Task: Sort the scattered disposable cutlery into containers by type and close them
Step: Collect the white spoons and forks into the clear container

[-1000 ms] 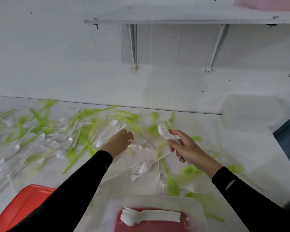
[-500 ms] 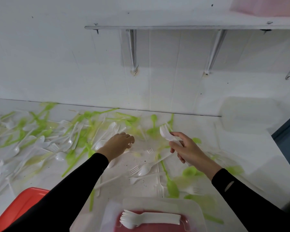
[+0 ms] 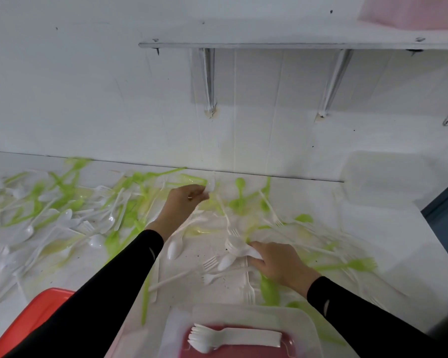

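Cutlery [image 3: 62, 218] litters white counter [image 3: 388, 229]; shelf [image 3: 295, 34] above.

1. A white panelled wall [image 3: 88, 86] is seen across the upper frame.
2. A white shelf [image 3: 295, 34] is carried on slanted brackets [image 3: 208, 81], upper right.
3. A white table [image 3: 383, 228] is set against the wall below.

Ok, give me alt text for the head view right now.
A person's right hand grips a bundle of white cutlery low over a white table strewn with green and white cutlery, while the left hand pinches a white piece farther back. Nearest the camera, a clear container holds stacked white forks.
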`<state>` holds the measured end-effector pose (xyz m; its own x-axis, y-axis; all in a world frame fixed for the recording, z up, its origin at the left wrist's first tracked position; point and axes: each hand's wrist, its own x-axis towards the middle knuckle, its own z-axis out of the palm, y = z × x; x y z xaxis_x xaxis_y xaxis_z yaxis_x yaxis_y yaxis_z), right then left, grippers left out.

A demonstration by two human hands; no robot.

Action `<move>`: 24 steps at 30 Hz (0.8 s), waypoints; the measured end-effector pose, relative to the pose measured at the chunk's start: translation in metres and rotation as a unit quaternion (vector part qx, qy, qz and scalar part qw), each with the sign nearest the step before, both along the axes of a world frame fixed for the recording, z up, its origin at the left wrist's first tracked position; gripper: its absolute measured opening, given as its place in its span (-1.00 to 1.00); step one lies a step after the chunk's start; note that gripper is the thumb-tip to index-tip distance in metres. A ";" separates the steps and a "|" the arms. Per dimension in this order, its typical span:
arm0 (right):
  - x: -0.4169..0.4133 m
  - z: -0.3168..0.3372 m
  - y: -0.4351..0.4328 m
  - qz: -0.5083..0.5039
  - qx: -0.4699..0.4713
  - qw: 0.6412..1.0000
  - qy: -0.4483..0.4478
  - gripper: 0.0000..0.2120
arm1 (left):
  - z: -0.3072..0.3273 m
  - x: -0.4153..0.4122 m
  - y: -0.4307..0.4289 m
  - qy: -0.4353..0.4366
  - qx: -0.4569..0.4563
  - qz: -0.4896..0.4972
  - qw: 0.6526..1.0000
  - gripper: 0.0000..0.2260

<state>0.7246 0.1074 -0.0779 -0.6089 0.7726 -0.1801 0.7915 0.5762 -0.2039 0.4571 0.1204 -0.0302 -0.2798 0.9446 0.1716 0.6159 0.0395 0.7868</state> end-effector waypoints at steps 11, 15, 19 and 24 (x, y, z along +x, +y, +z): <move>0.024 0.032 0.031 -0.204 0.053 0.958 0.195 -0.71 | 0.041 0.064 0.007 -0.449 0.121 0.084 0.881 -0.88; 0.025 0.066 0.024 -0.300 -0.201 0.803 0.474 -0.83 | 0.026 0.089 0.000 -0.471 0.032 0.023 0.881 -0.87; 0.017 0.083 0.009 -0.275 -0.331 0.715 0.552 -0.80 | 0.015 0.113 -0.010 -0.455 -0.057 -0.042 0.888 -0.80; 0.021 0.078 0.013 -0.257 -0.320 0.759 0.505 -0.75 | 0.012 0.117 -0.021 -0.516 -0.096 -0.107 0.845 -0.68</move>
